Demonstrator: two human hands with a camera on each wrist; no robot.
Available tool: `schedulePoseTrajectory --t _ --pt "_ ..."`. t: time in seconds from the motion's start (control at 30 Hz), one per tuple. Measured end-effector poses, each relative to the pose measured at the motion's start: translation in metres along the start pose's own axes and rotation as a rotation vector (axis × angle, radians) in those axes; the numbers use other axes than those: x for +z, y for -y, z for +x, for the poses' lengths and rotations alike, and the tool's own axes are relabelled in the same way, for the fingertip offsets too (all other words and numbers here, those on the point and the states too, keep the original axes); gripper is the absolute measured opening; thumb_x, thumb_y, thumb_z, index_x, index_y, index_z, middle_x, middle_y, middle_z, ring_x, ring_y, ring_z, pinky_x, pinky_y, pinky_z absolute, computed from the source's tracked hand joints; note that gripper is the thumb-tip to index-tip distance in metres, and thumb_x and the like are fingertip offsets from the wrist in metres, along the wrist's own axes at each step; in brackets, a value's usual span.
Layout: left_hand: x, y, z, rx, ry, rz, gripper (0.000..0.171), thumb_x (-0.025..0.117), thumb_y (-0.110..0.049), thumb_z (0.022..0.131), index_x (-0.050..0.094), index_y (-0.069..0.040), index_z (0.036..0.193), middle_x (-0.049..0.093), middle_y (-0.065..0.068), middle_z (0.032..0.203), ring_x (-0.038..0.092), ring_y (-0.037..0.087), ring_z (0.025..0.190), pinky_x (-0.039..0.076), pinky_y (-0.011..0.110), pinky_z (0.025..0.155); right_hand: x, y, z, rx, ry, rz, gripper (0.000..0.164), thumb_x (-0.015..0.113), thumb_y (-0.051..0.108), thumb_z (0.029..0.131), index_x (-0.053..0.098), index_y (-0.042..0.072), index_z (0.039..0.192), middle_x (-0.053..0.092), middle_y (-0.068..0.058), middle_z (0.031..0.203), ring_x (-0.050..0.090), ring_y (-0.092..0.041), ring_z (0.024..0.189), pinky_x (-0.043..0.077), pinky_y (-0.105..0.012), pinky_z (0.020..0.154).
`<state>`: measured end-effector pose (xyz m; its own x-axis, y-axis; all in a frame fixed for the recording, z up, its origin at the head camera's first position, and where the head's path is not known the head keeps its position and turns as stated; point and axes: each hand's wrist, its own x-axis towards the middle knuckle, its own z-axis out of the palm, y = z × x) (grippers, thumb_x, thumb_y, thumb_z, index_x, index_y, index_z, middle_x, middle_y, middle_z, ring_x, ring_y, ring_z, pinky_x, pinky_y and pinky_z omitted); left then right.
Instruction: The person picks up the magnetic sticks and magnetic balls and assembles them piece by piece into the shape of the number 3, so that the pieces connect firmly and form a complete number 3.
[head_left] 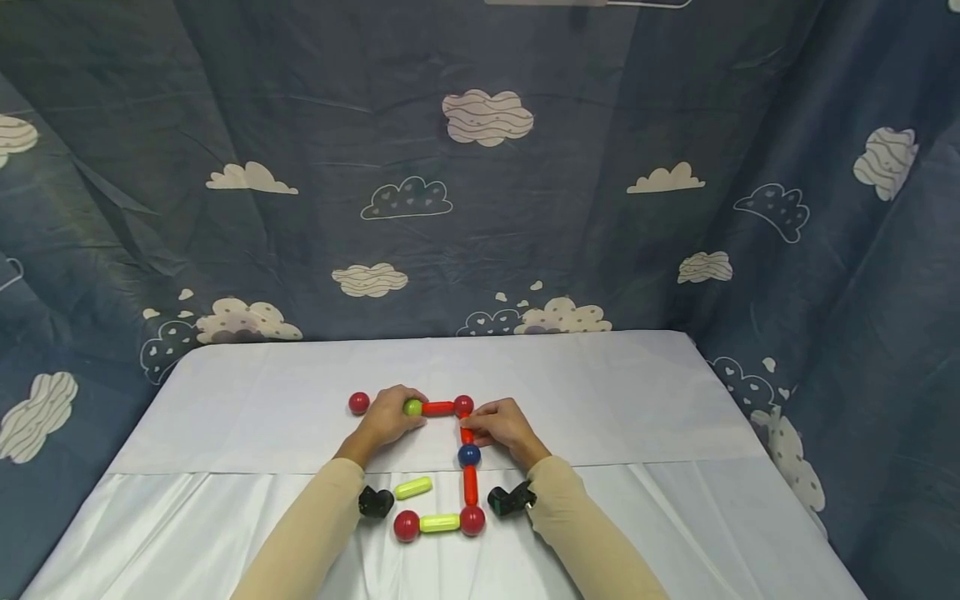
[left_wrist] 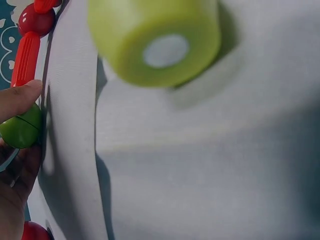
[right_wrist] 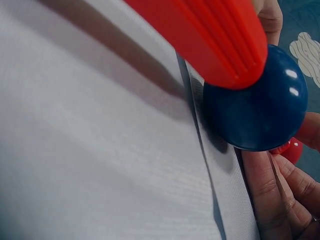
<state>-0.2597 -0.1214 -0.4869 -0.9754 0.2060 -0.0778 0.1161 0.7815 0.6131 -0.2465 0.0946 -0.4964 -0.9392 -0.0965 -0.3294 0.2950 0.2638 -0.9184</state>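
Between the thumb and fingers of my left hand [head_left: 387, 419] is a green ball [left_wrist: 21, 127]. A red rod [head_left: 438, 408] joins that ball to a red ball [head_left: 463, 406] at the far corner. My right hand [head_left: 506, 423] pinches another red rod [head_left: 467, 436], which runs from the corner ball toward a blue ball [right_wrist: 255, 107]. Nearer the front, a further red rod [head_left: 470, 485] links the blue ball to a red ball [head_left: 472, 521]. From there a yellow-green rod [head_left: 439, 522] extends left to another red ball [head_left: 407, 526]. Fingers partly cover the green ball and the pinched rod.
A loose yellow-green rod [head_left: 413, 487] lies inside the bent chain. Left of my left hand sits a separate red ball [head_left: 359, 403]. White cloth [head_left: 600, 392] covers the table, with a cloud-patterned curtain [head_left: 525, 208] behind. Black wrist cameras [head_left: 376, 502] hang below both wrists.
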Motion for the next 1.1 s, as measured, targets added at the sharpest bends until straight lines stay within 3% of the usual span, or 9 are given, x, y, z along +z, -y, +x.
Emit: schedulePoseTrajectory --t 1.1 --pt "0.0020 0.0037 -0.0016 0.026 -0.049 -0.039 0.037 0.083 -0.018 0.075 0.072 -0.008 0.109 0.062 0.006 0.101 0.055 0.022 0.096 0.046 0.041 0.090 0.0005 -0.0012 0.0001 0.005 -0.008 -0.024 0.019 0.077 0.011 0.080 0.071 -0.002 0.091 0.066 -0.004 0.073 0.061 -0.009 0.058 0.053 -0.023 0.056"
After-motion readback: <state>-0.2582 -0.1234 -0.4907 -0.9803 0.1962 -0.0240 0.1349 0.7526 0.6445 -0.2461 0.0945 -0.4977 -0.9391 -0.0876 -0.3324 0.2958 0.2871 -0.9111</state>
